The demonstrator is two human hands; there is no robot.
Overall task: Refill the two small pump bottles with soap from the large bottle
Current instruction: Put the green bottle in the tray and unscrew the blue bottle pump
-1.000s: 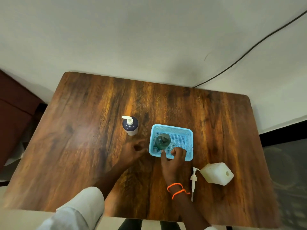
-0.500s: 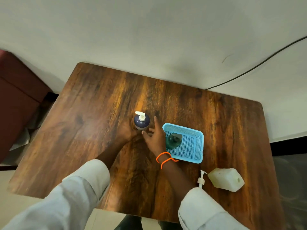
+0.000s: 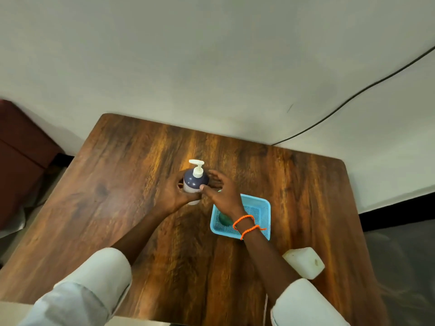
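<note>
A dark blue pump bottle (image 3: pixel 195 181) with a white pump head stands upright on the wooden table (image 3: pixel 117 208). My left hand (image 3: pixel 175 192) grips its body from the left and near side. My right hand (image 3: pixel 221 194) is at its right side, fingers spread, thumb touching the bottle. A green bottle (image 3: pixel 224 219) without a pump stands in a light blue basket (image 3: pixel 263 208), mostly hidden by my right wrist. The large whitish soap bottle (image 3: pixel 303 262) lies on its side at the near right. A loose white pump (image 3: pixel 266 304) is barely seen beside my right sleeve.
A wall runs along the table's far edge, with a black cable (image 3: pixel 353 97) on it. A dark red seat (image 3: pixel 21 147) stands to the left of the table. The table's left half holds nothing.
Both hands left the basket and moved up-left to the blue pump bottle. My left hand has taken hold of it and my right thumb now touches it. The camera shifted forward.
</note>
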